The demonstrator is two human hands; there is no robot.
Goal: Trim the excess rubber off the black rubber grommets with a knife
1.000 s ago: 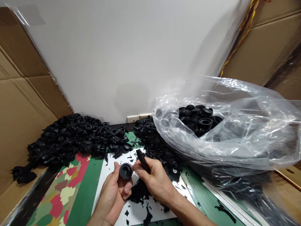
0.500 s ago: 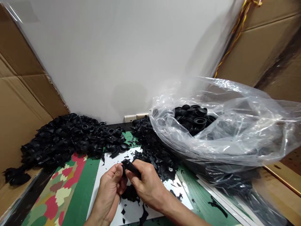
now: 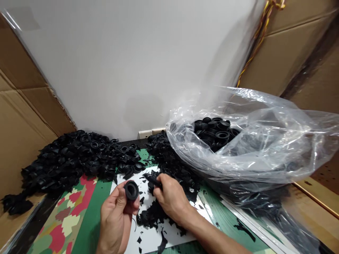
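Note:
Between the thumb and fingers of my left hand point(image 3: 116, 215) is a black ribbed rubber boot point(image 3: 131, 190), its round open end facing up toward me. My right hand point(image 3: 172, 197) is closed around a slim dark tool point(image 3: 152, 180), pointing up and left; I cannot make out its kind. The tool and the rubber boot are a short way apart. Below both hands lies a white board point(image 3: 148, 243) strewn with black rubber scraps point(image 3: 150, 216). A heap of untrimmed rubber boots point(image 3: 74, 158), with ragged edges, spreads at the left.
At the right, a clear plastic bag point(image 3: 265, 162) holds smooth-edged rubber boots point(image 3: 218, 134). A pile of black offcuts point(image 3: 182, 173) lies beside it. Cardboard point(image 3: 23, 106) flanks the left, and a pale wall point(image 3: 127, 63) rises behind the green tabletop point(image 3: 91, 215).
The tool touched the rubber boot half a second ago; now they are apart. My left hand has turned the boot and shifted left. The view has swung slightly right.

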